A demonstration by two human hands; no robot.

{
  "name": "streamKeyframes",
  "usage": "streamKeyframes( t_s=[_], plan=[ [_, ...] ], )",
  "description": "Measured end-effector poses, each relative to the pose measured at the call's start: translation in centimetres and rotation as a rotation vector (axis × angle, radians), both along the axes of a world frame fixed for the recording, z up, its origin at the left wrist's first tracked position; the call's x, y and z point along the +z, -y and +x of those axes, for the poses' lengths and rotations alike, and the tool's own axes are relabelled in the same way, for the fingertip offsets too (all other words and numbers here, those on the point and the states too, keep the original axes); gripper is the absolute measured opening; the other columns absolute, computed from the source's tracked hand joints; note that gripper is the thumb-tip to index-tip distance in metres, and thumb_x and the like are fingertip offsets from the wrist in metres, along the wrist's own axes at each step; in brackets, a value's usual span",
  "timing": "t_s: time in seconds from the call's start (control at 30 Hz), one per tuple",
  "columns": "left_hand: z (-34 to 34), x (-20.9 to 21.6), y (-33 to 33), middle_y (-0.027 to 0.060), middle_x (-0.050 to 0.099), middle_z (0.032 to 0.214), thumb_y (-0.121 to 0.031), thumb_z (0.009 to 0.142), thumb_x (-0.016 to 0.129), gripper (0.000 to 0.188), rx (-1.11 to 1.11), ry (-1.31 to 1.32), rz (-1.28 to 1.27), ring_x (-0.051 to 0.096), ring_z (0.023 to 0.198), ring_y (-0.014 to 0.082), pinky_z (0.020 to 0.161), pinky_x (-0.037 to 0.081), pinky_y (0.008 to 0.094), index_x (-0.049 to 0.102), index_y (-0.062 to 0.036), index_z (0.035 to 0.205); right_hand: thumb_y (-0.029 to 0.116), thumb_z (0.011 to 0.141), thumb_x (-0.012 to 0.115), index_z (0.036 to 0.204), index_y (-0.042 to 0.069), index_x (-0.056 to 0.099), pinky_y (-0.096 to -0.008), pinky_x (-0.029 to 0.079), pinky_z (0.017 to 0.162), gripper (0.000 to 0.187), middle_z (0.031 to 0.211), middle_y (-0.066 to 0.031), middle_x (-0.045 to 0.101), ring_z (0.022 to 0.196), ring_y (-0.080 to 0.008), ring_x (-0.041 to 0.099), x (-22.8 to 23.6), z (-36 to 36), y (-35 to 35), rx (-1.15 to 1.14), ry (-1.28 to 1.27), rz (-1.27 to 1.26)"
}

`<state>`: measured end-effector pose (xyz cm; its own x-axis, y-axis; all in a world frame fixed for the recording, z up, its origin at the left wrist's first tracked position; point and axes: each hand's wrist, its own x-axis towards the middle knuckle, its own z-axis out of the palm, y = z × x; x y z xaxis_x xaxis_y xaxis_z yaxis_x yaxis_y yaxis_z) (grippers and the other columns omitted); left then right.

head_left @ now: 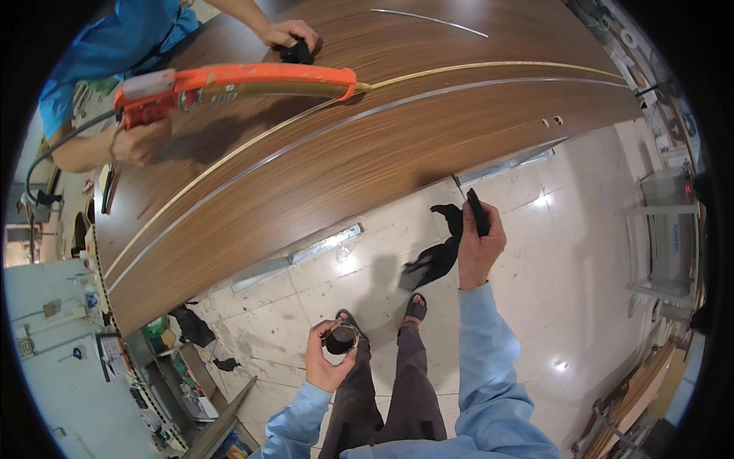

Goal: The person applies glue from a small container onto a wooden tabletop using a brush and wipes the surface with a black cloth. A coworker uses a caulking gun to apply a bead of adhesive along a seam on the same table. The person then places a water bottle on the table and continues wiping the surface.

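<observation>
My left hand is wrapped round a small round cup with a pale rim and a dark inside; I cannot make out what it contains. Out in front of the wood-grain panel's near edge, my right hand pinches a black cloth, which hangs down to the left. Across the brown panel run a yellowish bead and a silver strip. A co-worker's hand grips an orange caulking gun, its nozzle at the bead. Their other hand rests on the panel with something black.
A loose thin metal strip lies at the panel's far side. The tiled floor is below me. Shelves with clutter stand at lower left, a metal frame rack at right, and wooden boards at lower right.
</observation>
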<state>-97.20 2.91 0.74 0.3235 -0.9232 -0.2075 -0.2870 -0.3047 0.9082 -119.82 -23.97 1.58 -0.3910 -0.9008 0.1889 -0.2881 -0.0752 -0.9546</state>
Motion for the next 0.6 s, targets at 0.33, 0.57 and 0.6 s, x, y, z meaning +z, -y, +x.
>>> streamKeyframes(
  t_s=[0.33, 0.57, 0.6],
  plan=[
    [-1.8, 0.7, 2.0, 0.0139, 0.058, 0.132, 0.002, 0.073, 0.083, 0.067, -0.126, 0.043, 0.011, 0.063, 0.118, 0.0223, 0.103, 0.051, 0.0345, 0.051, -0.0012, 0.133, 0.009, 0.093, 0.076, 0.098, 0.000, 0.070, -0.0317, 0.053, 0.072, 0.012, 0.087, -0.0107, 0.071, 0.077, -0.0180, 0.066, -0.5, 1.4, -1.0, 0.106, -0.025, 0.031],
    [-3.4, 1.5, 2.9, 0.0144, 0.059, 0.131, 0.001, 0.073, 0.084, 0.069, -0.144, 0.038, 0.029, 0.064, 0.119, 0.0229, 0.104, 0.051, 0.0343, 0.052, -0.0008, 0.134, 0.007, 0.091, 0.078, 0.099, -0.001, 0.072, -0.0304, 0.053, 0.070, 0.013, 0.084, -0.0117, 0.072, 0.073, -0.0174, 0.066, 0.0, 2.4, -1.2, 0.307, -0.066, -0.094],
    [-3.5, 1.6, 2.9, 0.0146, 0.060, 0.131, 0.000, 0.073, 0.084, 0.069, -0.148, 0.033, 0.034, 0.064, 0.120, 0.0230, 0.104, 0.051, 0.0345, 0.052, -0.0007, 0.135, 0.007, 0.091, 0.078, 0.099, -0.001, 0.072, -0.0304, 0.053, 0.070, 0.012, 0.084, -0.0115, 0.072, 0.073, -0.0174, 0.066, 0.1, 2.6, -1.4, 0.263, -0.068, -0.072]
  ],
)
